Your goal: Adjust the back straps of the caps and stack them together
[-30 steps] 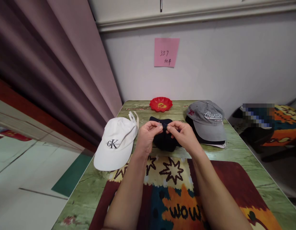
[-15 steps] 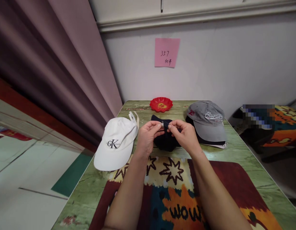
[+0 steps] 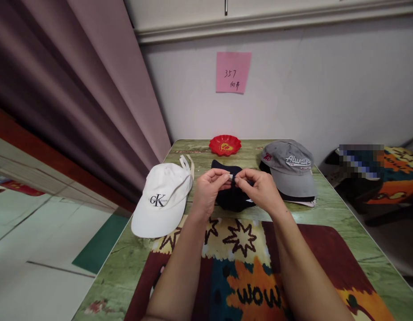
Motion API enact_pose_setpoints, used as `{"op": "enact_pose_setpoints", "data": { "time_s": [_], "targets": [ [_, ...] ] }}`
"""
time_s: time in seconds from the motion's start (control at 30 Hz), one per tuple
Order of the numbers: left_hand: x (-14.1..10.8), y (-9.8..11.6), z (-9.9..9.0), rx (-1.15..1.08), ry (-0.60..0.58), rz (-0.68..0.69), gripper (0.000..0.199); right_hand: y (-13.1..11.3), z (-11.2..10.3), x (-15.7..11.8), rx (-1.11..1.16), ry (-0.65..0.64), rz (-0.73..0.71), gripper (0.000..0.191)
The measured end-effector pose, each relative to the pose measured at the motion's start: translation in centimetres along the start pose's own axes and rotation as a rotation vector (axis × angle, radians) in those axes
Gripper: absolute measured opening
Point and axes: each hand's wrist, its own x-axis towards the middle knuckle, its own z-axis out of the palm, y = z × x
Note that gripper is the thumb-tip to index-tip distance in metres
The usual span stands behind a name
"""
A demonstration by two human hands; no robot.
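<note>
Green wood-grain counter [image 3: 370, 263], navy cap [image 3: 235, 200] centred.
Left hand [image 3: 208, 187] and right hand [image 3: 258, 185] pinch its strap; white CK cap [image 3: 163, 200], nine o'clock.

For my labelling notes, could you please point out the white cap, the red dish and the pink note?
White cap [image 3: 171, 187]: head view, on its crown.
Red dish [image 3: 213, 146]: head view, on its scalloped rim.
Pink note [image 3: 240, 61]: head view, on its blank upper part.
</note>
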Motion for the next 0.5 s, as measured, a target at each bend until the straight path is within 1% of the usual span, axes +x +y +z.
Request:
{"op": "enact_pose_setpoints", "data": {
  "time_s": [0.17, 0.3, 0.4, 0.5],
  "targets": [
    [0.1, -0.1, 0.0, 0.011, -0.007, 0.009, 0.025, -0.3, -0.1, -0.1, -0.016, 0.022, 0.003, 0.018],
    [0.2, 0.0, -0.4, 0.014, 0.019, 0.01, 0.025, -0.2, -0.4, -0.2, 0.011, -0.012, 0.074, 0.021],
    [0.3, 0.1, -0.7, 0.029, 0.03, 0.015, 0.025, 0.1, -0.9, -0.2, 0.075, -0.032, 0.097, 0.017],
    [0.3, 0.2, -0.8, 0.028, 0.014, 0.005, 0.025, 0.4, -1.1, -0.2, 0.142, -0.012, 0.087, 0.016]
  ]
}}
